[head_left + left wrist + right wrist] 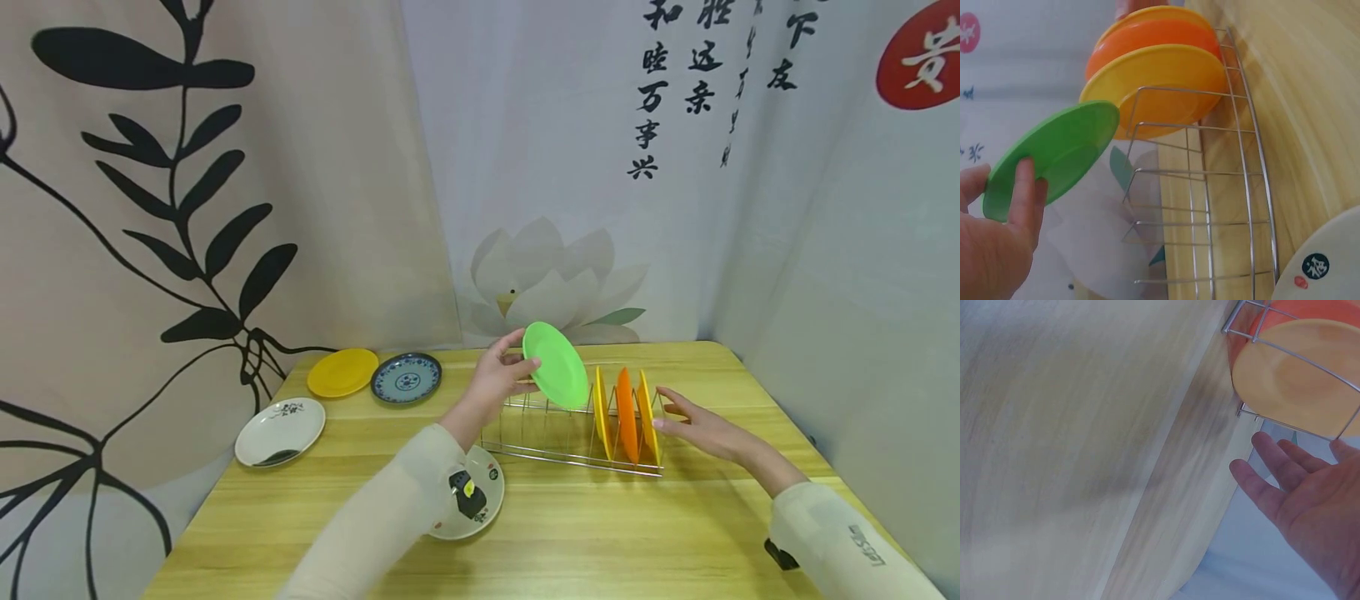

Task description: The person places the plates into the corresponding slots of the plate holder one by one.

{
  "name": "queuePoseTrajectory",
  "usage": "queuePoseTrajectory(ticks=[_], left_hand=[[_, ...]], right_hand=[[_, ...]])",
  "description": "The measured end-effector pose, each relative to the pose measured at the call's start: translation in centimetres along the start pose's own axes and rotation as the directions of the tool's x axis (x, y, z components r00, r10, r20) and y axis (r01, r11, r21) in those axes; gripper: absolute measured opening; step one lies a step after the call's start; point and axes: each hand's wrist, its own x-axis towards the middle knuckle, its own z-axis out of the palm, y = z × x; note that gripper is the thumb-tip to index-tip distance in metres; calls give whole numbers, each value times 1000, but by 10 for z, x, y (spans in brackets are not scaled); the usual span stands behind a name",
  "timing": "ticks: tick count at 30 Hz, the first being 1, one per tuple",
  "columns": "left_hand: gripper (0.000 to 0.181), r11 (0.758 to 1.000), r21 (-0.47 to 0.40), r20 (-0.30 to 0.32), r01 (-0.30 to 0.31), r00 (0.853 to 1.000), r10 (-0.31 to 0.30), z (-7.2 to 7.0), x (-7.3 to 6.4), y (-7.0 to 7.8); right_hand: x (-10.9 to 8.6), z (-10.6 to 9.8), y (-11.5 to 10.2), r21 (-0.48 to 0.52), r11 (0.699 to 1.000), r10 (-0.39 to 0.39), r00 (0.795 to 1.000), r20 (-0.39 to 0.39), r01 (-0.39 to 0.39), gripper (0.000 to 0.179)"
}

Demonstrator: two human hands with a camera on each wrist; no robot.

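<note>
My left hand pinches a green plate by its edge, thumb on one face and fingers on the other. The plate is tilted in the air above a wire dish rack. At the rack's right end a yellow plate, an orange plate and another yellow plate stand on edge, side by side. The rack's left slots hold nothing. Beside that right end is my right hand, fingers extended and loosely spread. In the right wrist view a fingertip lies close to the wire; contact is unclear.
A yellow plate, a blue patterned plate and a white plate lie at the wooden table's left side. Another white plate lies before the rack, partly hidden by my left sleeve. A printed curtain hangs behind.
</note>
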Motion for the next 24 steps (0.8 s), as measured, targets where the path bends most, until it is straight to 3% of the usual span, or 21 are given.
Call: queuePoseTrajectory(ticks=[15,24], left_hand=[[62,998,37,-25,45,999,-44,25,3,-15],[59,993,87,-28,77,997,-74,28,2,-23]], right_hand=[[0,0,2,10,1000,-3,1000,11,3,80],[1,0,3,5,1000,-12,1000,11,12,79]])
